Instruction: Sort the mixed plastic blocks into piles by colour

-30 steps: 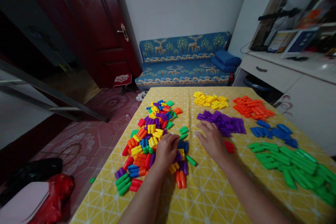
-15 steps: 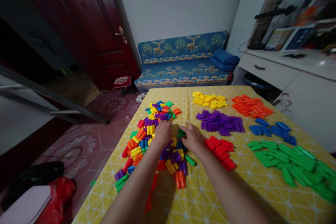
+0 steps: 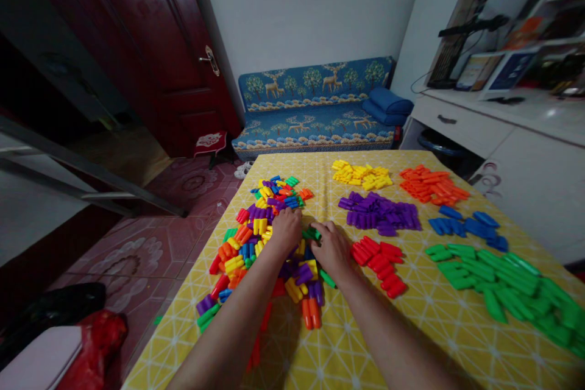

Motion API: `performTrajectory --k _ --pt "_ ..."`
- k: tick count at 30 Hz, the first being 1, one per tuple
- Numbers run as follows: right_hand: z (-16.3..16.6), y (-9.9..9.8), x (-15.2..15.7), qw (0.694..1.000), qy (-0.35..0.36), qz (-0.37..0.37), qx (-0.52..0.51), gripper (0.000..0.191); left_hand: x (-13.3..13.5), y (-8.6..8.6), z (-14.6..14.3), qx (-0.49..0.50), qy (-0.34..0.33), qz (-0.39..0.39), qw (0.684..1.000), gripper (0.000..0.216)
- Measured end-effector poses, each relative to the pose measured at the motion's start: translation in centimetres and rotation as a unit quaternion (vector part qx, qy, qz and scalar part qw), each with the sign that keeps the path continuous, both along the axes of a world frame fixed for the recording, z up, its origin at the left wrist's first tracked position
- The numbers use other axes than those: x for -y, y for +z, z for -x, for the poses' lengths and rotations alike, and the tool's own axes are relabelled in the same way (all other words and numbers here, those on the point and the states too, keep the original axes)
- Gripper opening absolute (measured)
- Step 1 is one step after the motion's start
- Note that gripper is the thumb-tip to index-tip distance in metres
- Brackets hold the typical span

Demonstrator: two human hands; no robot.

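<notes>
Over the mixed pile of colourful plastic toy blocks (image 3: 259, 226), my left hand (image 3: 287, 231) reaches down with its fingers curled. Whatever its fingertips hold is hidden behind the hand. My right hand (image 3: 331, 248) is at the pile's right edge, thumb and fingers closed around a green toy block (image 3: 312, 233). That block lies in the gap between my two hands. Below my wrists are purple and yellow blocks, and an orange block (image 3: 311, 313) lies at the pile's near end. A group of red blocks (image 3: 379, 263) sits just right of my right hand.
Single-colour groups lie on the yellow tablecloth (image 3: 365, 341): yellow blocks (image 3: 362, 175), purple blocks (image 3: 379, 213), orange blocks (image 3: 432, 186), blue blocks (image 3: 475, 228) and green blocks (image 3: 507, 286). Beyond the table stands a blue patterned sofa (image 3: 306, 125); a white cabinet (image 3: 539, 177) is at the right.
The green block at my right fingertips has shifted slightly left and shows more clearly. My left hand stays over the pile. The whole view has moved a little.
</notes>
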State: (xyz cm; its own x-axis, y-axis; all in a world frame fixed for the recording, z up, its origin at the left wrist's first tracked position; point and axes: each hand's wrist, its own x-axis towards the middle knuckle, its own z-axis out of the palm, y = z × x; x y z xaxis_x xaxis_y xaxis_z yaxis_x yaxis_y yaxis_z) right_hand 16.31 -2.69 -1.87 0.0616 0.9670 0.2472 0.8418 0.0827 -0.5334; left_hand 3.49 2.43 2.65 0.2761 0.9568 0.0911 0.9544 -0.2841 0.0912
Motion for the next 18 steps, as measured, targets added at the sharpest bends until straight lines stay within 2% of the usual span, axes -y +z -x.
performTrajectory --k 2,4,7,9,11,13,18 --pt "0.0 0.2 0.1 1.000 0.001 0.003 0.015 0.037 0.6 0.0 0.3 0.068 -0.009 -0.007 0.998 0.029" --pt "0.0 0.2 0.3 0.999 0.017 -0.007 0.032 0.035 1.4 -0.1 0.7 0.204 -0.004 -0.005 0.979 0.028" --pt "0.1 0.2 0.5 0.998 0.030 -0.023 0.049 0.033 2.7 -0.9 1.4 0.418 0.037 0.038 0.907 0.027" --pt "0.2 0.2 0.6 0.998 0.028 -0.028 0.044 0.032 3.3 -1.6 1.8 0.508 0.069 0.077 0.855 0.028" --pt "0.1 0.3 0.5 0.999 0.026 -0.026 0.025 0.030 3.6 -2.3 2.0 0.561 0.079 0.098 0.818 0.028" --pt "0.1 0.3 0.4 1.000 0.023 -0.021 0.003 0.028 3.6 -2.8 2.0 0.573 0.069 0.097 0.811 0.026" --pt "-0.2 -0.1 0.1 0.996 0.017 -0.038 -0.073 0.023 3.8 -3.1 1.7 0.520 0.040 0.017 0.853 0.026"
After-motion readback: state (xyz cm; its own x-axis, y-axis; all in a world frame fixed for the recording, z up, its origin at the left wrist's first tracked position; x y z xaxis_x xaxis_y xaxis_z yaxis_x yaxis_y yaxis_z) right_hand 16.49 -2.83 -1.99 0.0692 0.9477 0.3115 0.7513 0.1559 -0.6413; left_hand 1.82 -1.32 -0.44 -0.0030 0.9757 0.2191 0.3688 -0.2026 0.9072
